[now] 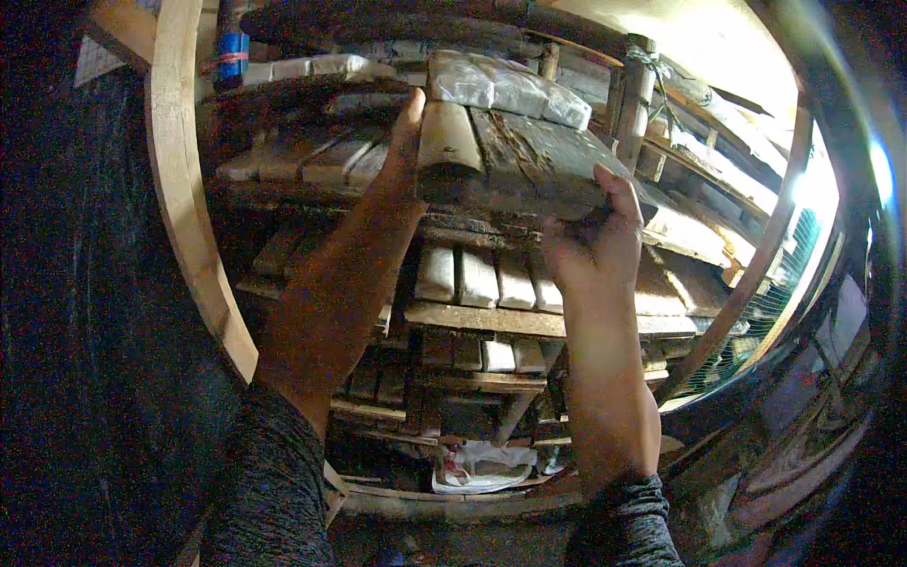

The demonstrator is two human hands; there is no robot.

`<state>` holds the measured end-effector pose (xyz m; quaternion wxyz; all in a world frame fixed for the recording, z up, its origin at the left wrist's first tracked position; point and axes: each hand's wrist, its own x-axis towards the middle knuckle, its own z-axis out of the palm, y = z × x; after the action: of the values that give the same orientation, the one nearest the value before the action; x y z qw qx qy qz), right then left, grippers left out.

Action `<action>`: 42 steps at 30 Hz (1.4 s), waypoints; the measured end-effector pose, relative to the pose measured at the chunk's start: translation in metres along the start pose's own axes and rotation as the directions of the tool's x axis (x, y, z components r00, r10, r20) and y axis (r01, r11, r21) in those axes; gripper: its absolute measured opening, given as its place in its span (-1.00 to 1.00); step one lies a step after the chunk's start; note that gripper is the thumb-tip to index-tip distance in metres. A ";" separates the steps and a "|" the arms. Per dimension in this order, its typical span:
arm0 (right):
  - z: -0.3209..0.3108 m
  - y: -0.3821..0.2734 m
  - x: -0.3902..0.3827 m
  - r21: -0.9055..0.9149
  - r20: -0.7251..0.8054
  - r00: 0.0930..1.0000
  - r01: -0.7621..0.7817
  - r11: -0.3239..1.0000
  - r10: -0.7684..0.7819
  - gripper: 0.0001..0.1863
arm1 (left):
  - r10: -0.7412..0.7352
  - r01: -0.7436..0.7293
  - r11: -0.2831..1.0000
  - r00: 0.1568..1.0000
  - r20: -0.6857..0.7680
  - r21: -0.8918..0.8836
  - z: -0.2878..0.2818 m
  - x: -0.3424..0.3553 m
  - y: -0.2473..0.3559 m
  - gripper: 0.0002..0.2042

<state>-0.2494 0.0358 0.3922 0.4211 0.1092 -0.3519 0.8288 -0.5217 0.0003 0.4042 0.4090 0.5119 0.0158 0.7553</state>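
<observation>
Both my arms reach up toward a weathered wooden board, raised before the racks and tilted, its underside dark. My left hand grips its left end, the thumb upright along the edge and the other fingers hidden. Around the near right corner closes my right hand, thumb on top and fingers curled underneath. Along the board's far side sits a row of pale, plastic-wrapped blocks; whether they rest on this board or on the shelf behind, I cannot tell.
Tiered racks hold several rows of pale blocks on wooden planks. A light wooden post stands at left, a rough pole behind the board. Green wire mesh is at right. A white plastic bag lies low down.
</observation>
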 end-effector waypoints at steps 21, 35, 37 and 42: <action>-0.062 -0.107 -0.158 -0.087 -0.004 0.992 0.123 0.989 -0.123 -0.60 | 0.176 -0.137 0.978 0.946 -0.271 0.158 0.147 -0.025 -0.097 -0.25; -0.118 -0.178 -0.329 -0.659 -0.047 0.793 0.432 0.616 -0.607 -0.29 | 0.212 -0.138 0.954 0.938 -0.274 0.265 0.240 -0.103 -0.150 -0.22; -0.148 -0.196 -0.359 -0.817 0.147 0.716 0.477 0.324 -0.682 -0.27 | 0.208 -0.139 0.955 0.943 -0.261 0.261 0.260 -0.120 -0.159 -0.22; -0.165 -0.244 -0.438 -0.678 -0.023 0.745 0.479 0.557 -0.667 -0.51 | 0.178 -0.091 0.965 0.916 -0.360 0.245 0.314 -0.163 -0.196 -0.26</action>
<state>0.2307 -0.0283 0.1827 0.7255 -0.0469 -0.4905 0.4805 -0.1344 -0.0967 0.3431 0.2850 0.3988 0.1436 0.8597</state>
